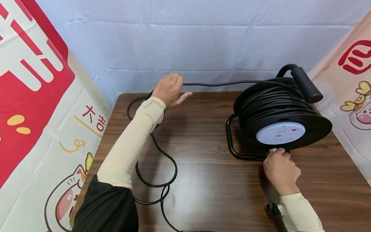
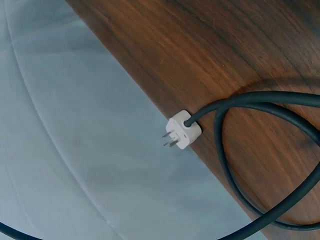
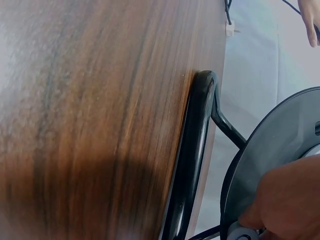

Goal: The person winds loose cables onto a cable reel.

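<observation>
**Black cable reel (image 1: 314, 130) stands on the right of the tabletop (image 1: 208, 129), both hands busy with it and its cable (image 1: 214, 85)**

Cable is wound on the drum, and a pale round socket panel (image 1: 280, 133) faces the person. The right hand (image 1: 281, 170) pinches a grey knob (image 3: 242, 233) at the reel's lower rim. From the drum's top, one strand runs left to the left hand (image 1: 170, 88), whose fingers curl round it, thumb sticking out. A black tubular frame (image 1: 246, 157) supports the reel; a thick black handle (image 1: 306, 84) tops it. More cable lies in loose loops around and under the left forearm. A white plug (image 2: 183, 129) sits at the tabletop's edge, prongs pointing outward. Behind hangs a pale cloth (image 1: 203, 42), with printed cloths (image 1: 49, 158) on both sides.
</observation>
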Tool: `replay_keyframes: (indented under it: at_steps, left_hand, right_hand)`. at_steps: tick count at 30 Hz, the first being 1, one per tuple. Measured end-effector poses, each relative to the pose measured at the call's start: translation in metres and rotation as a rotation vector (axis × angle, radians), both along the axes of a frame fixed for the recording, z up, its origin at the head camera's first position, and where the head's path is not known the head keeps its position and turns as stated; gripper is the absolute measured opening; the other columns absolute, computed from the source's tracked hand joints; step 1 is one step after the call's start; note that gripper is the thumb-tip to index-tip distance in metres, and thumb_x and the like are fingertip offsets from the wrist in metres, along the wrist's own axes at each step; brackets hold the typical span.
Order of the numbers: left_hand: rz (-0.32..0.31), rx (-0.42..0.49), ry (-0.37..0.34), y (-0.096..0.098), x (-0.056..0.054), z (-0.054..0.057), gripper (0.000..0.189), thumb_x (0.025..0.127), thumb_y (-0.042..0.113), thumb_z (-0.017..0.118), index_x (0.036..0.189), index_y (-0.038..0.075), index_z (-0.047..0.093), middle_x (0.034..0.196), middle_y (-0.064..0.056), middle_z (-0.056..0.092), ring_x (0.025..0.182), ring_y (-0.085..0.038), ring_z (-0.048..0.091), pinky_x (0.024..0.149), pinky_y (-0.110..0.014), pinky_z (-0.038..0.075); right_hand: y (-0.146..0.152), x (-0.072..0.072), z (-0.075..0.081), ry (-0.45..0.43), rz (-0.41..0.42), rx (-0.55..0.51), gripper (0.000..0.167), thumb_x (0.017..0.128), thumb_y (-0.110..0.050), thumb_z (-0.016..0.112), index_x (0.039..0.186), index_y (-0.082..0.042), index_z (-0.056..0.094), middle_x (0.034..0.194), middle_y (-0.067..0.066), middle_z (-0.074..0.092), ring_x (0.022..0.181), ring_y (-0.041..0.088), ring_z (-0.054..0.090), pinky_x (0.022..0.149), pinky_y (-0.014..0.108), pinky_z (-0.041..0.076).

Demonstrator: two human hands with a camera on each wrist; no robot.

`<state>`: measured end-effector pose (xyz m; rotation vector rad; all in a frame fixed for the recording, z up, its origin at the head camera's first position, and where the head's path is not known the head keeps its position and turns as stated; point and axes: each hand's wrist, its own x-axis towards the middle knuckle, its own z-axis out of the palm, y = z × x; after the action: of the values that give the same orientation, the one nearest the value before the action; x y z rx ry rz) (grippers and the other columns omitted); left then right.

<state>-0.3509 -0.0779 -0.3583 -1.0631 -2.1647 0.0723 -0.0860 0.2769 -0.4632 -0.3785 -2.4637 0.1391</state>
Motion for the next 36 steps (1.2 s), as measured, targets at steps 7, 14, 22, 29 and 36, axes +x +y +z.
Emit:
replay_keyframes:
  at_steps: [7,14,22,29,36]
  left_hand:
    - [0.011,0.005,-0.010,-0.0038,0.0005,0.0001,0.060,0.098,0.058,0.055,0.091,-0.001,0.053,0.081,-0.014,0.054,0.073,-0.032,0.055,0.067,-0.040,0.049]
    - [0.009,0.001,0.018,-0.0018,0.0027,0.0009,0.060,0.098,0.059,0.055,0.091,-0.001,0.054,0.081,-0.013,0.055,0.072,-0.031,0.056,0.066,-0.040,0.049]
    - [-0.014,-0.016,0.015,0.0012,0.0032,0.0029,0.058,0.098,0.057,0.057,0.090,-0.001,0.053,0.081,-0.014,0.054,0.074,-0.031,0.056,0.070,-0.040,0.050]
    - [-0.006,-0.028,0.052,0.0032,0.0025,0.0049,0.060,0.099,0.059,0.053,0.089,0.000,0.053,0.081,-0.014,0.053,0.073,-0.032,0.054,0.071,-0.041,0.043]
    - [0.003,-0.044,0.063,0.0039,0.0018,0.0063,0.062,0.099,0.062,0.051,0.090,0.000,0.053,0.081,-0.013,0.053,0.073,-0.031,0.054,0.070,-0.040,0.041]
  right_hand:
    - [0.0016,0.0006,0.0005,-0.002,0.002,0.005,0.039,0.103,-0.015,0.046,0.078,0.015,0.047,0.065,0.038,0.050,0.045,0.059,0.049,0.033,0.064,0.029]
    - [-0.0023,-0.0012,0.0022,-0.064,-0.001,-0.045,0.039,0.103,-0.016,0.045,0.079,0.015,0.047,0.066,0.037,0.050,0.047,0.060,0.049,0.034,0.065,0.029]
    - [-0.0060,-0.0004,0.0027,-0.182,-0.016,-0.114,0.040,0.104,-0.017,0.044,0.081,0.016,0.046,0.069,0.039,0.050,0.049,0.060,0.049,0.035,0.065,0.029]
    - [-0.0040,-0.0004,0.0044,-0.176,-0.016,-0.102,0.041,0.104,-0.017,0.043,0.082,0.017,0.047,0.068,0.039,0.050,0.049,0.060,0.049,0.035,0.065,0.029]
    - [-0.0055,-0.0012,0.0045,-0.182,-0.020,-0.107,0.041,0.105,-0.017,0.043,0.082,0.017,0.047,0.068,0.038,0.050,0.049,0.060,0.050,0.035,0.064,0.029]
